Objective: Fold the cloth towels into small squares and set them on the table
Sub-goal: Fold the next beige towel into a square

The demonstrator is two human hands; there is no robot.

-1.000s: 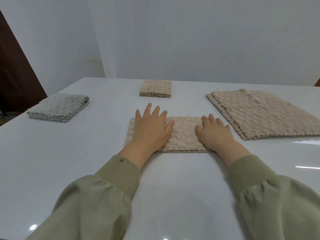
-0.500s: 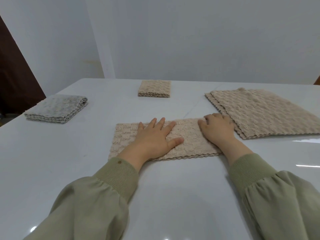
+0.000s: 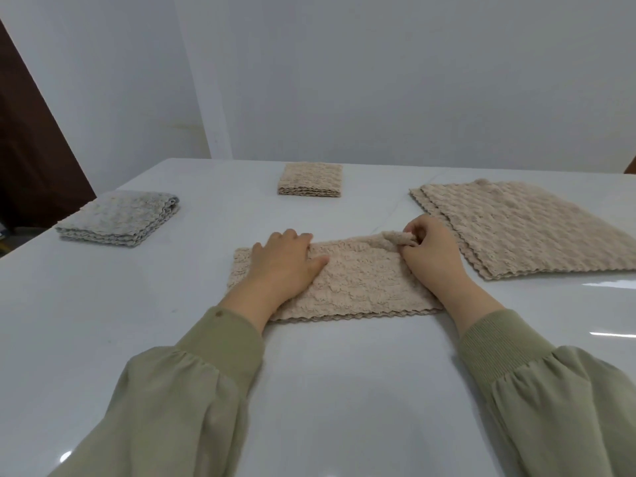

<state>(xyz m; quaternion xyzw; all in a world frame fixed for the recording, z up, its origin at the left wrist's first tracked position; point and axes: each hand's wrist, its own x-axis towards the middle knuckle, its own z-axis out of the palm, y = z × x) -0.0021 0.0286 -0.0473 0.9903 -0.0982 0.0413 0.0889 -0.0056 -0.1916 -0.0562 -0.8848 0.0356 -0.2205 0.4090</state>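
Glossy white table [image 3: 327, 390] fills most of the shot, with two olive-green ribbed-cuff sleeves [image 3: 172, 407] coming in from the bottom corners. Just past them, dead centre, there's a beige textured cloth towel [image 3: 361, 287] lying flat, folded into a long strip running left to right. Left hand [image 3: 285, 266] sits palm-down on its left part, thumb flat, fingers bent at the far edge; can't tell if they're gripping. Right hand [image 3: 430, 253] pinches the far right corner, which is lifted and curled over a bit. Right of that, close by, is a flat stack of unfolded beige wavy-edged towels [image 3: 523, 228]. Off to the left, a folded grey towel [image 3: 117, 218]. Further back at centre, a small folded beige towel square [image 3: 309, 179]. Plain white wall [image 3: 378, 80] behind, dark brown door [image 3: 31, 149] at far left.
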